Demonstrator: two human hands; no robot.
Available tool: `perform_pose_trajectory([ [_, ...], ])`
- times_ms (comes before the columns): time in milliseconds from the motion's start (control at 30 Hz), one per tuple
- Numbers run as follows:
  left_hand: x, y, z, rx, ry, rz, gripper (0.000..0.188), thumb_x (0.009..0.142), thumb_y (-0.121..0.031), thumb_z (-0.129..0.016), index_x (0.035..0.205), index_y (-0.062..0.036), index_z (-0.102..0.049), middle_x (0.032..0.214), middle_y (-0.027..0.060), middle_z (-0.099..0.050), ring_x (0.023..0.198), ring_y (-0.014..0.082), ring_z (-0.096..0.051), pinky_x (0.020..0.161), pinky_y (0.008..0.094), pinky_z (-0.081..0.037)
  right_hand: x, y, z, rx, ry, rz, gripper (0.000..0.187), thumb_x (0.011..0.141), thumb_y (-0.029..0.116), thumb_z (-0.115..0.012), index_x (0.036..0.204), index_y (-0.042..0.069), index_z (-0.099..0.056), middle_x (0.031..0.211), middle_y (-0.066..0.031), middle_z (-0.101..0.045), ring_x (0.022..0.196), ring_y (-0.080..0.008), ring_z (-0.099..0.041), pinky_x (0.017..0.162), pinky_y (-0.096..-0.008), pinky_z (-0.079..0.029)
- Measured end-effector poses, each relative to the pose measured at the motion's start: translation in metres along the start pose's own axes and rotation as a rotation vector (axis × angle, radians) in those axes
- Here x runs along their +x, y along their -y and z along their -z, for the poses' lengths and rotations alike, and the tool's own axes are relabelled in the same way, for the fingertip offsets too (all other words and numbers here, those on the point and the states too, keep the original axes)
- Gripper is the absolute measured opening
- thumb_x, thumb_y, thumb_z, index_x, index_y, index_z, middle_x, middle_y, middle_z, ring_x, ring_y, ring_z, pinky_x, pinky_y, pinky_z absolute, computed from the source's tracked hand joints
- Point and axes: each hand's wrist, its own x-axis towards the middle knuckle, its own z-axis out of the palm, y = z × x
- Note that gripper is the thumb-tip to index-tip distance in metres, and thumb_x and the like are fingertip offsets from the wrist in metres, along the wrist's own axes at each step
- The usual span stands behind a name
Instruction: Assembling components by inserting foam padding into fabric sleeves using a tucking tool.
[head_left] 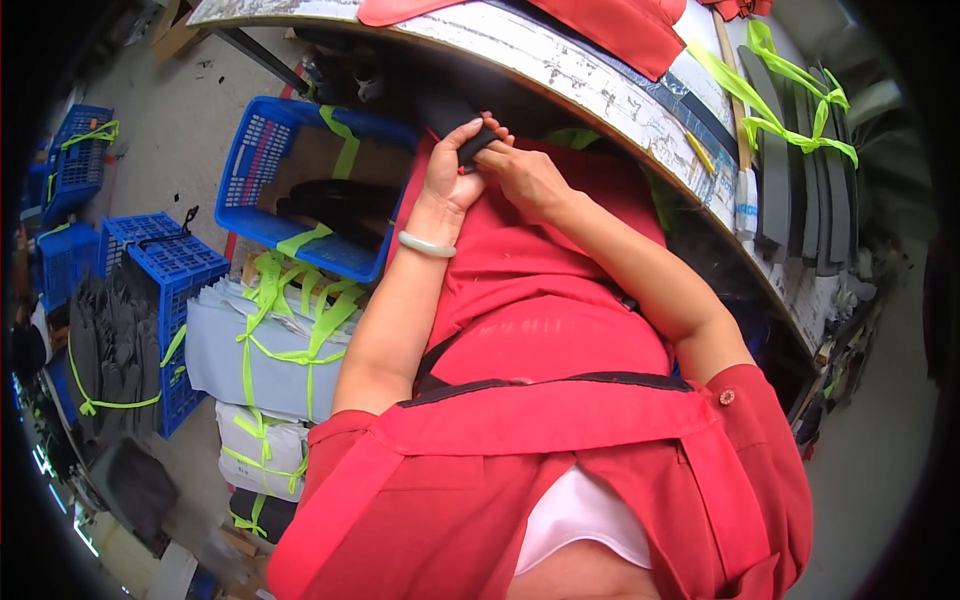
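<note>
Above my lap, my left hand (447, 172) is closed around a small black piece of fabric (476, 148), its palm turned up and a pale bangle (427, 245) on the wrist. My right hand (537, 183) meets it from the right, fingers pinched on the same black piece. The two hands touch. Dark material also shows beyond my left fingers, but in the shadow under the table I cannot tell whether it joins the held piece. A red apron (540, 340) covers my lap below the hands.
A blue plastic basket (245, 190) with dark pieces inside stands left of my hands. Tied grey fabric bundles (230, 350) and more blue baskets (180, 265) lie further left. Ahead, the worn white table (560, 70) carries red cloth (620, 25), a yellow pen-like tool (700, 152) and tied dark strips (800, 180).
</note>
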Motion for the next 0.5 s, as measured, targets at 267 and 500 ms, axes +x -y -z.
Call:
perform_pose_trajectory([
  [267, -0.015, 0.001, -0.006, 0.089, -0.049, -0.140, 0.022, 0.089, -0.007, -0.060, 0.110, -0.0011, -0.055, 0.093, 0.0122, -0.064, 0.097, 0.0273, -0.062, 0.098, 0.0436, -0.049, 0.001, 0.018, 0.021, 0.016, 0.129, -0.077, 0.018, 0.085, 0.010, -0.053, 0.100, 0.013, -0.063, 0.101, -0.0119, -0.066, 0.080, -0.0338, -0.066, 0.063, -0.0430, -0.054],
  [500, -0.053, -0.018, -0.018, 0.059, -0.114, -0.149, 0.020, 0.090, -0.008, -0.061, 0.108, -0.0004, -0.056, 0.090, 0.0109, -0.064, 0.093, 0.0280, -0.062, 0.096, 0.0442, -0.049, 0.009, 0.050, 0.010, -0.092, 0.080, 0.068, 0.021, 0.084, 0.009, -0.054, 0.100, 0.014, -0.066, 0.090, -0.0084, -0.066, 0.070, -0.0267, -0.067, 0.054, -0.0374, -0.053],
])
